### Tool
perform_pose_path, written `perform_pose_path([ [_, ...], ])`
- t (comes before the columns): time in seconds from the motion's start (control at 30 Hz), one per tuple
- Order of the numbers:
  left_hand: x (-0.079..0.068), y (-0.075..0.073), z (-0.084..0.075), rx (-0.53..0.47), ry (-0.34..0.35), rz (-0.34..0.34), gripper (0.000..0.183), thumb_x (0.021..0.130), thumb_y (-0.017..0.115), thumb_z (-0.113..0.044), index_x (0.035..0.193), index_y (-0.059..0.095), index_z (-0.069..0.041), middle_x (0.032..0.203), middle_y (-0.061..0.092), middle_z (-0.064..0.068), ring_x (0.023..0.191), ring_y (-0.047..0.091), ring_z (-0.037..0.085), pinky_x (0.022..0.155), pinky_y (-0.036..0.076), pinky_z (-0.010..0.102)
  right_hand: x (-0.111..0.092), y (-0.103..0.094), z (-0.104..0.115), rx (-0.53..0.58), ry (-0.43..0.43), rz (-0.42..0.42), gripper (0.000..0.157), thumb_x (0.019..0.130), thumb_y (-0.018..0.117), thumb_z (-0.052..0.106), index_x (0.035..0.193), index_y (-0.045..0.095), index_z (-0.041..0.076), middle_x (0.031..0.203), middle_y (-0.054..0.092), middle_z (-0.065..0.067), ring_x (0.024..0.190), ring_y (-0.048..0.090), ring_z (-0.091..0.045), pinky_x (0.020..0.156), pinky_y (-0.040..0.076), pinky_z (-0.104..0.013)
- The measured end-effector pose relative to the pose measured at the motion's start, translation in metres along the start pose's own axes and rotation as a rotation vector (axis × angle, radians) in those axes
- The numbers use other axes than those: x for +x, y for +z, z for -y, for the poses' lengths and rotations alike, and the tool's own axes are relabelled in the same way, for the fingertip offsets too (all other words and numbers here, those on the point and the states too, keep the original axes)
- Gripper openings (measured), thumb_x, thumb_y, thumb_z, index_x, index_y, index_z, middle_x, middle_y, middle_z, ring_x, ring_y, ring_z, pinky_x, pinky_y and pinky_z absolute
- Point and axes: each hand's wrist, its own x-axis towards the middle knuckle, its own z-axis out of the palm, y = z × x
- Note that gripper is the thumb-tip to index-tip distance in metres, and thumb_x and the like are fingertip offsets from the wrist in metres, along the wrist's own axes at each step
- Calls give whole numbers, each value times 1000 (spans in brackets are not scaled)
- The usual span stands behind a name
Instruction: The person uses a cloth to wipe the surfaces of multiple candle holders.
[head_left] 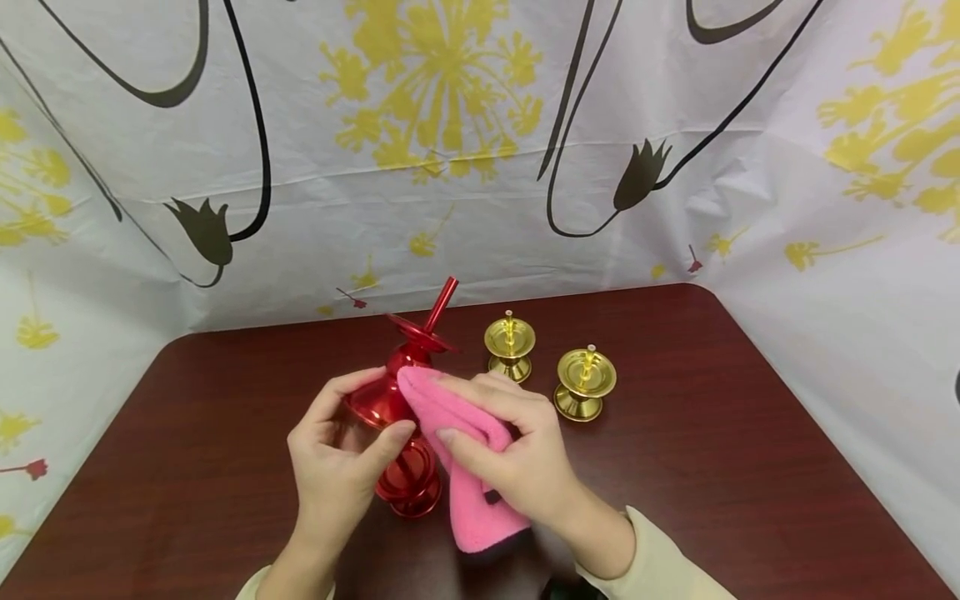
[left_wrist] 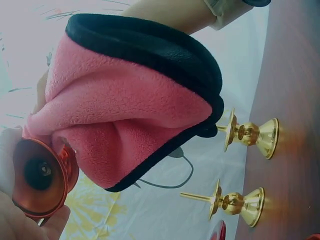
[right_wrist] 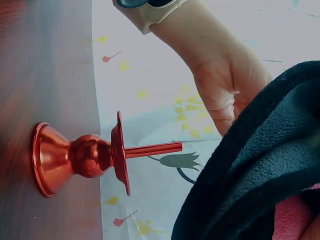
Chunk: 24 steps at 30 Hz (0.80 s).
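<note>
My left hand [head_left: 333,454] grips a shiny red metal candlestick [head_left: 378,404] by its flared base, raised above the table and tilted, its thin stem [head_left: 442,304] pointing up and right. With my right hand [head_left: 517,437] I hold a folded pink cloth [head_left: 483,517] against the candlestick's middle. Dark edging and a dark reverse side show on the cloth [left_wrist: 125,110] in the left wrist view, where the base's hollow underside [left_wrist: 42,175] faces the camera. A second red candlestick [right_wrist: 91,155] stands upright on the table, just below my hands.
Two gold candlesticks, one farther back [head_left: 510,342] and one nearer and to the right [head_left: 585,379], stand on the dark red-brown table [head_left: 712,467]. A white sheet with flower prints [head_left: 480,225] hangs behind it. A small dark object [head_left: 570,590] shows at the bottom edge.
</note>
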Motion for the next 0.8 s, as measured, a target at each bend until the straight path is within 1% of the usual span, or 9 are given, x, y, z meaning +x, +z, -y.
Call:
perform_pose_path([
  [0.1,0,1,0,14,4,-1,47,74,78,13,117,60,15,105,72,9,89,71,13,78,60,25,1,-1,-1,-22,25,-56,40,78,76,-4,117,73,3,93,74,-11,78,55,-14,62,45,-28],
  [0.2,0,1,1,30,-3,-6,48,73,78,15,117,60,15,104,72,8,87,70,12,77,60,25,1,0,-4,-40,57,-90,39,79,75,-4,117,73,3,91,73,-10,77,53,-14,62,43,-28],
  [0.33,-1,0,1,45,-17,-15,48,72,78,16,117,61,14,106,72,8,89,71,13,79,60,26,-1,3,-9,-57,49,-77,41,79,76,-3,118,72,5,86,72,-8,75,50,-13,62,41,-27],
  [0.4,-1,-1,1,51,-24,-18,49,72,79,15,117,61,14,108,71,8,90,71,14,79,60,27,-2,4,-10,-62,30,-56,41,78,76,-3,119,72,6,85,72,-7,75,50,-13,63,41,-26],
  [0.5,0,-2,0,57,-34,-19,50,71,78,16,118,61,13,109,71,10,91,71,15,79,60,28,-2,5,-10,-58,-26,1,38,78,78,0,115,73,5,84,71,-6,76,52,-13,64,42,-25],
  [0.6,1,-2,-1,77,-47,-22,51,70,78,18,119,62,11,109,71,10,90,71,15,78,60,28,-2,6,-9,-28,-71,61,35,79,78,2,114,73,4,88,73,-7,79,55,-13,64,44,-24],
  [0.67,0,-3,-2,84,-46,-24,51,70,78,17,119,63,10,109,71,11,89,71,15,78,59,28,-1,6,-11,1,-92,98,35,80,78,2,115,73,3,87,73,-7,78,55,-12,63,44,-23],
  [0.8,0,-3,-3,33,-7,-10,49,73,80,11,118,61,14,107,71,11,88,70,14,78,60,26,2,-1,-16,59,-112,176,34,80,77,1,114,72,0,87,72,-9,78,54,-13,62,46,-23],
])
